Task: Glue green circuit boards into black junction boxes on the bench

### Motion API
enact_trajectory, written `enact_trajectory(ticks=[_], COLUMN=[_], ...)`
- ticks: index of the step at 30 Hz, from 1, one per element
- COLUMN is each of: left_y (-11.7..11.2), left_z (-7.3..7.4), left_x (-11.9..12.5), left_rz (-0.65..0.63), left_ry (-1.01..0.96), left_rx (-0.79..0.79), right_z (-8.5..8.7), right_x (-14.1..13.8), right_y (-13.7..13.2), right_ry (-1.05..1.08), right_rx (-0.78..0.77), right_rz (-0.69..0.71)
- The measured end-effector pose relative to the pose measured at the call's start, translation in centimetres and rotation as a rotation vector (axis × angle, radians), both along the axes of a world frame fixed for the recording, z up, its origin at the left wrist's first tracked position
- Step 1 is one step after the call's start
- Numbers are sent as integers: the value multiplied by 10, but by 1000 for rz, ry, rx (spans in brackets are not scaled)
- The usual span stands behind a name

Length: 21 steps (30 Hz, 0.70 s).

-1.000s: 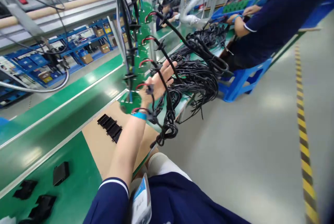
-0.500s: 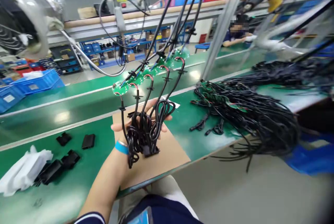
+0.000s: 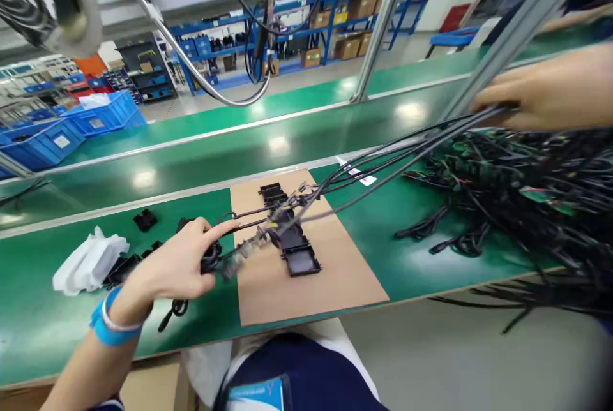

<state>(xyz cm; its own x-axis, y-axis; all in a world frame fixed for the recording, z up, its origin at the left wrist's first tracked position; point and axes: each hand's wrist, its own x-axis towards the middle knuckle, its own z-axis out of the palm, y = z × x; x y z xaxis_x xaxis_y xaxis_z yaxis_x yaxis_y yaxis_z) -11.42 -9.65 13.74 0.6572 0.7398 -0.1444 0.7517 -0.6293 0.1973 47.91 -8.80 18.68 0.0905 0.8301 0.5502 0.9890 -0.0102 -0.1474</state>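
In the head view, with clock directions taken from its middle, the left hand lies at eight o'clock, its fingers curled around a black cable coil, with the index finger stretched out. The right hand, between two and three o'clock, has its fingers closed on long black cables, which slant down toward eight o'clock over the cardboard sheet and its row of black housings. Between nine and ten o'clock stand two blue bins: the farther bin has white material in it, while the nearer bin holds something dark and indistinct. A blue rack toward twelve carries cardboard boxes, their contents hidden. On the green surface, a white wrapping between eight and nine partly covers black pieces, and a cable heap at three runs out of frame. The strip beside the left hand is too blurred to make out. The right hand is smeared and cut off by the edge, and a carton below the surface, between seven and eight, is mostly hidden.
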Motion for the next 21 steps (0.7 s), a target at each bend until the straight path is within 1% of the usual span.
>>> enact_trajectory(ticks=[1,2,3,4,5,6,7,8,9,10,11,13,15,18,20,21], left_y=[-8,-15,-19,-20,-19,-15,-9,-2,6,13,20,31,38,42,48,52], left_z=[-10,-22,-36,-48,-59,-67,-72,-75,-76,-76,-77,-81,-90,-104,-107,-105], left_x=[5,11,17,23,28,32,36,40,44,49,53,62,67,67,63,61], left_rz=[36,60,61,50,34,25,32,57,87,109,114,76,22,-16,-3,22], left_ry=[48,83,106,117,116,102,77,49,29,20,22,37,19,-93,-184,-232], left_rx=[100,165,184,155,96,29,-26,-53,-53,-41,-32,-57,-128,-232,-319,-377], right_z=[-23,-47,-71,-93,-112,-126,-137,-144,-149,-152,-155,-162,-170,-177,-176,-174], right_x=[6,8,3,-8,-26,-49,-77,-106,-135,-162,-185,-216,-227,-223,-217,-214], right_y=[-1,-2,-2,-1,2,7,14,23,32,42,50,59,57,45,44,48], right_ry=[-145,-261,-330,-336,-300,-239,-159,-75,17,89,111,127,177,325,398,423], right_rx=[-142,-261,-354,-414,-461,-470,-447,-443,-434,-437,-492,-594,-640,-594,-521,-477], right_rz=[38,45,27,8,9,89,265,460,587,656,703,764,820,925,962,958])
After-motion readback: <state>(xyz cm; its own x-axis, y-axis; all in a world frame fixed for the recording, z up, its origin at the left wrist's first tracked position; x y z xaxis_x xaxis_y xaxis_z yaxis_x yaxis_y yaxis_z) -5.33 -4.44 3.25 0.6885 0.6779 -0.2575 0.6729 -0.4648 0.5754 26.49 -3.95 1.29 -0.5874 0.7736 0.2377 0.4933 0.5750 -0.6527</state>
